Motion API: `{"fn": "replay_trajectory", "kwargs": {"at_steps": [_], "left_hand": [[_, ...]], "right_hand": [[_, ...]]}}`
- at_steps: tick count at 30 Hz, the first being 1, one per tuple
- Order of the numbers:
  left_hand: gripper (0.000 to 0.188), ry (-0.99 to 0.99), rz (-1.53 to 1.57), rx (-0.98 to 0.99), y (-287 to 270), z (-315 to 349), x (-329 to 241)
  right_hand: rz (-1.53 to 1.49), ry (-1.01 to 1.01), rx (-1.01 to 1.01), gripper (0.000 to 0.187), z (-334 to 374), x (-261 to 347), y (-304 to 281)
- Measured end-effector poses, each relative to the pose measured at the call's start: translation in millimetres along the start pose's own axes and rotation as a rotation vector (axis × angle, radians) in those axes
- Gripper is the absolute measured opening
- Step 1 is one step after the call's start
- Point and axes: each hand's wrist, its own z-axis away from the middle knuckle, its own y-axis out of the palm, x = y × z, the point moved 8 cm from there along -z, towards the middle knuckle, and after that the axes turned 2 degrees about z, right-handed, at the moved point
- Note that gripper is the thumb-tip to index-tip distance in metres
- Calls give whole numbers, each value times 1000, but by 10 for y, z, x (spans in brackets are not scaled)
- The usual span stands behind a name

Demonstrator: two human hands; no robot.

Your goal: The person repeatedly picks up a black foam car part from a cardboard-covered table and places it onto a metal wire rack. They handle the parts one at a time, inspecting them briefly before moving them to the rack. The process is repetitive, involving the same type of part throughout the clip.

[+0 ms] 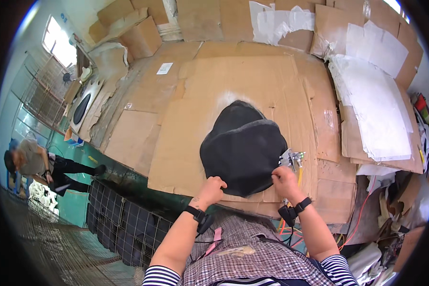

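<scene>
A black, rounded, soft-looking piece (pixel 243 152) lies on the cardboard-covered table in front of me. A second black layer (pixel 236 114) shows beyond its pale-rimmed far edge; whether the two are joined I cannot tell. My left hand (pixel 212 190) is closed at the near left edge of the piece, fingers pinched on it. At its near right edge my right hand (pixel 284 181) pinches the rim between thumb and fingers. Just beyond the right hand, a silver spray gun (pixel 290 158) with a yellow hose lies beside the piece.
Flattened cardboard (pixel 186 138) covers the table. White sheets (pixel 372 109) lie over cardboard at the right. A wire cage (pixel 124 219) with dark pieces stands at the lower left. Farther left a person (pixel 38 164) bends forward. Red and orange hoses (pixel 362 214) hang by the table's right side.
</scene>
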Motion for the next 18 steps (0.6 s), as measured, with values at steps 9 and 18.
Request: {"fn": "replay_trajectory", "kwargs": {"at_steps": [9,18], "left_hand": [[63,247,-203,-105,121,-757,-512],[67,-42,-261,-193,358,-1142,-435]], "right_hand": [[422,253,-90,48,291,-694,19],[117,584,-236,44,548,-1325,-385]]}}
